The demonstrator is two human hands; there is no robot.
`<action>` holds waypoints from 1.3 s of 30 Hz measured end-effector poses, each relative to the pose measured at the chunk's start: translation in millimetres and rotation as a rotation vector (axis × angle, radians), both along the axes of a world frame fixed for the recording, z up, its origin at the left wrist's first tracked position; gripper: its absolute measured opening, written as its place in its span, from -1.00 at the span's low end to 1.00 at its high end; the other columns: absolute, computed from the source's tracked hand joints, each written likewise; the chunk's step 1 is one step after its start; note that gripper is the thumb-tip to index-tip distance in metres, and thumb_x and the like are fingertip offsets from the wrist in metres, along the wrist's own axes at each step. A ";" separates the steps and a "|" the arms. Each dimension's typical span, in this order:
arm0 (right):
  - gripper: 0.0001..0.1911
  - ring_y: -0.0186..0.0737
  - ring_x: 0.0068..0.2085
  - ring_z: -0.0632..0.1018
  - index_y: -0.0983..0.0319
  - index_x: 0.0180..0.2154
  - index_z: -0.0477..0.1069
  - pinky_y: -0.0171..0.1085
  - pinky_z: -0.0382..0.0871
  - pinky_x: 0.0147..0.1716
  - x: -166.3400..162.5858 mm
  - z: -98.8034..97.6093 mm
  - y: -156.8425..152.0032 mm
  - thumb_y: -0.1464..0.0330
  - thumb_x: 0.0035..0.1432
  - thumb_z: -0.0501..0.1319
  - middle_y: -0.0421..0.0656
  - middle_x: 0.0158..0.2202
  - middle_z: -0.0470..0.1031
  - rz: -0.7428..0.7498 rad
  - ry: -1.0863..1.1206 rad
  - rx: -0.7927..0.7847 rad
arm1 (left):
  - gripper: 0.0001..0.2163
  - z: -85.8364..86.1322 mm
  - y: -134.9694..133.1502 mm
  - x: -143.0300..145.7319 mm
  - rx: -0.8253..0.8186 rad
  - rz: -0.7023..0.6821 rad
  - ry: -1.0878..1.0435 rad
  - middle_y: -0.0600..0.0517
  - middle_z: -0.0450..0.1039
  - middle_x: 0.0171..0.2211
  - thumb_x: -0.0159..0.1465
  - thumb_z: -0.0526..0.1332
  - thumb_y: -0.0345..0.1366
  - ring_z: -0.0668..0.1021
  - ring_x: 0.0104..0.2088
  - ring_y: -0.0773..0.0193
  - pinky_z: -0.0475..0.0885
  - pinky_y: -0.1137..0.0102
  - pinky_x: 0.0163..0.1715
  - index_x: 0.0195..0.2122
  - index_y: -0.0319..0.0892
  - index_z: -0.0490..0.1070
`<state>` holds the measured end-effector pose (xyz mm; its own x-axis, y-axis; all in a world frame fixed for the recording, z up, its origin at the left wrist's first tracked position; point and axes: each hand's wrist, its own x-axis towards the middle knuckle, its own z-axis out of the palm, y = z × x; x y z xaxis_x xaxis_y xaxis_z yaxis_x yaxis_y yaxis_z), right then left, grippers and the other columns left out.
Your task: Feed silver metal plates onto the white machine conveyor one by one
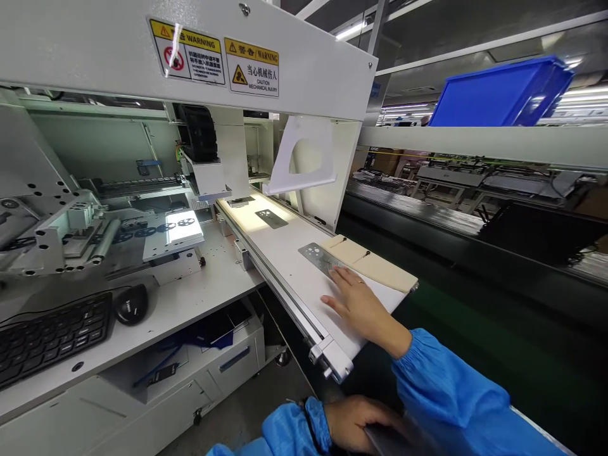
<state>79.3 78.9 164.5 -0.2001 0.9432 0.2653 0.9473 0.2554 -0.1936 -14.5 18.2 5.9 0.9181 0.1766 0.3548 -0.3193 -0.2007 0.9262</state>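
Your right hand (361,308) lies flat, fingers spread, touching the metal plate (319,255) on the conveyor belt (289,278). Left hand (350,422) grips a dark sheet (387,438). Blue crate (503,95) beyond the belt: contents hidden.

Right grip (361,305) reaches forward on an extended arm, palm down, fingers flat and slightly spread. Left grip (354,421) sits low and close in, fingers curled tight.

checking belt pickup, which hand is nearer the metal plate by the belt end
Right. The right hand lies on the belt, fingertips touching the metal plate; the left hand is far below it, gripping a dark flat part.
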 end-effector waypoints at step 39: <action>-0.72 -0.19 -0.28 0.45 0.24 -0.28 0.39 -0.21 0.28 -0.24 72.1 -10.7 -151.2 0.64 0.14 0.00 -0.09 -0.33 0.51 0.254 -0.349 0.659 | -0.29 13.4 8.9 -0.7 -0.328 0.110 0.110 -0.11 0.47 0.01 -0.12 0.48 -0.08 0.45 0.06 0.02 0.20 0.10 0.18 0.07 -0.22 0.40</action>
<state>151.5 -72.3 153.8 -0.5631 0.5273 0.6362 0.8226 0.4311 0.3707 -15.1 27.1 19.4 0.9168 0.3646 0.1629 -0.2069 0.0848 0.9747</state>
